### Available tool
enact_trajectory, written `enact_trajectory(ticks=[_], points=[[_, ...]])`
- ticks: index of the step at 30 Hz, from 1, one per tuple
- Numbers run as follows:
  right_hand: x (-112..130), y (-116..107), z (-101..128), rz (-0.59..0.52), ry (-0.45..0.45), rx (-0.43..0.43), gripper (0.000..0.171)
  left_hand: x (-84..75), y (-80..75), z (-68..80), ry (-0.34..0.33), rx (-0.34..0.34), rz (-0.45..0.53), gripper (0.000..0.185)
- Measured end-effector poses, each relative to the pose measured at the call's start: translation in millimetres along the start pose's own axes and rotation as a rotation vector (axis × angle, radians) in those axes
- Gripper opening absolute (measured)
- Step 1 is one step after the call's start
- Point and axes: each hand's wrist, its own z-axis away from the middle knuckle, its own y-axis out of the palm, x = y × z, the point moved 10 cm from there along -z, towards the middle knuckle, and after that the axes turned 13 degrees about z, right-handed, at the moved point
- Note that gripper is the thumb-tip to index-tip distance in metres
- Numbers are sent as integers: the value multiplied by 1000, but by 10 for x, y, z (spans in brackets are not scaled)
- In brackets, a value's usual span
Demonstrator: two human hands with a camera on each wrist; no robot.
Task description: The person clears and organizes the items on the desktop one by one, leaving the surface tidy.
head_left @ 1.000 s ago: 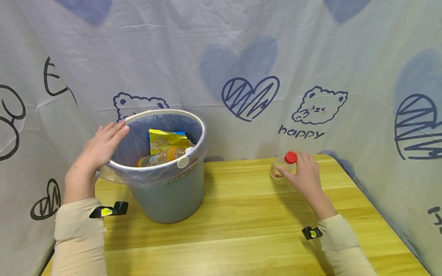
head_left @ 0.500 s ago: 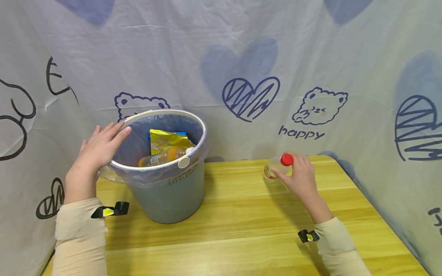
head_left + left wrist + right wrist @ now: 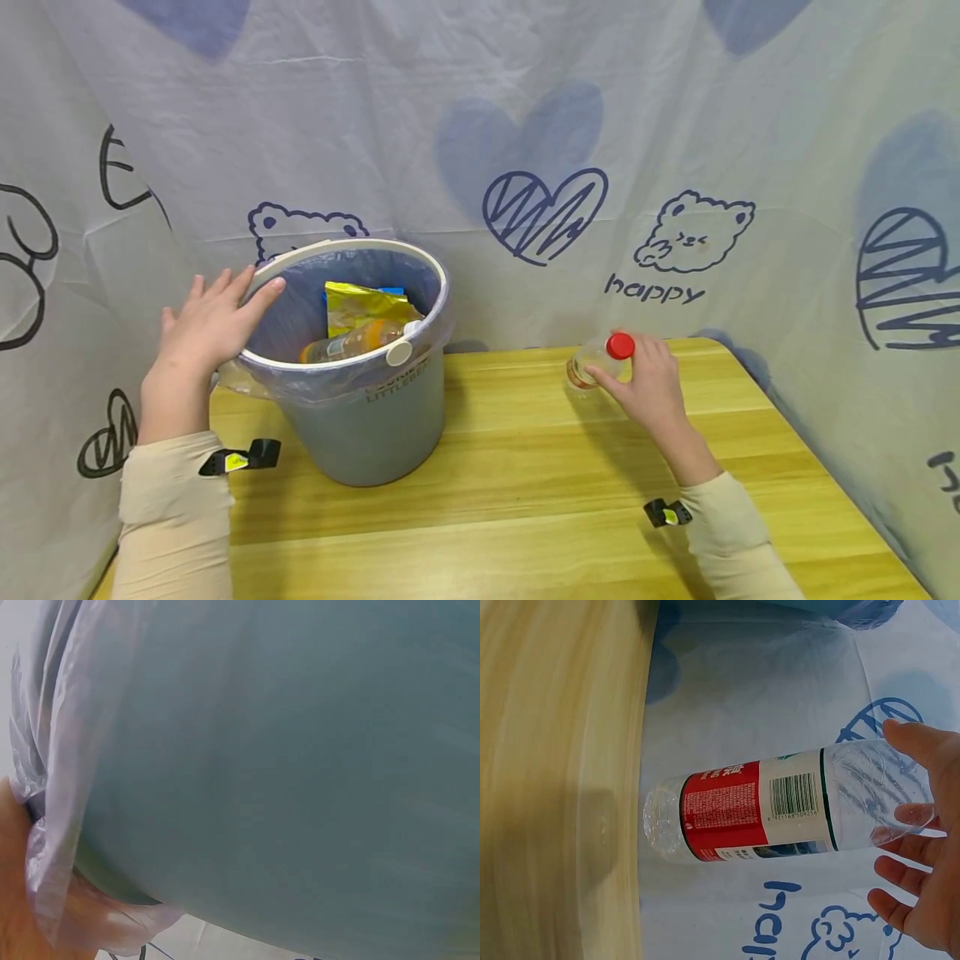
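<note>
In the head view my right hand holds a clear plastic bottle by its upper part, below the red cap. The right wrist view shows the bottle's red and white label with a barcode, my thumb on one side and fingers on the other. The bottle's base is close to the wooden table. My left hand rests at the left rim of a grey-blue bucket, fingers spread and fairly straight. The left wrist view is filled by the bucket's side and the overhanging bag liner.
Inside the bucket lie an orange-labelled bottle, a yellow wrapper and something blue. The bucket stands on the left of the wooden table. A printed curtain hangs behind and on both sides.
My right hand has moved a little to the left, carrying the bottle, mostly in the first half second. My left hand stays at the rim, its fingers slightly more spread.
</note>
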Motion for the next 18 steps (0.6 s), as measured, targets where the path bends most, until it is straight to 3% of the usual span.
enact_trajectory(ticks=[18], points=[[95, -93, -33, -100, 1, -26, 65, 12, 38, -8, -34, 55, -35, 100]])
